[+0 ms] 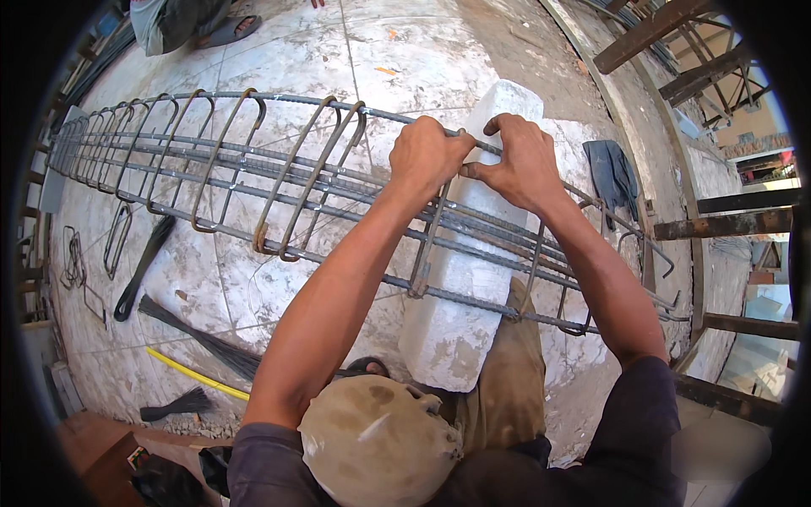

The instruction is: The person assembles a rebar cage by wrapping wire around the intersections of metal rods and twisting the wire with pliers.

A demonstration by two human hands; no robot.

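Note:
A long cage of steel reinforcing bars (296, 176) with bent stirrups (287, 221) runs from the far left to the right across a rough white block (452, 338). My left hand (427, 154) is closed at the cage's far top bar, where a stirrup (429, 241) meets it; thumb and forefinger press together there. Just right of it, my right hand (525, 165) straddles the same bar. Its thumb and forefinger curve apart on either side of the steel, with a gap between them. My palms and some fingertips are hidden.
Left of my knee lie bundles of thin dark wire (198, 334), a yellow strip (198, 374) and loose bent stirrups (118, 241). A dark cloth (612, 177) lies beyond the right end. Wooden beams (722, 224) stand at right. Another person's sandalled foot (232, 32) is at the far left.

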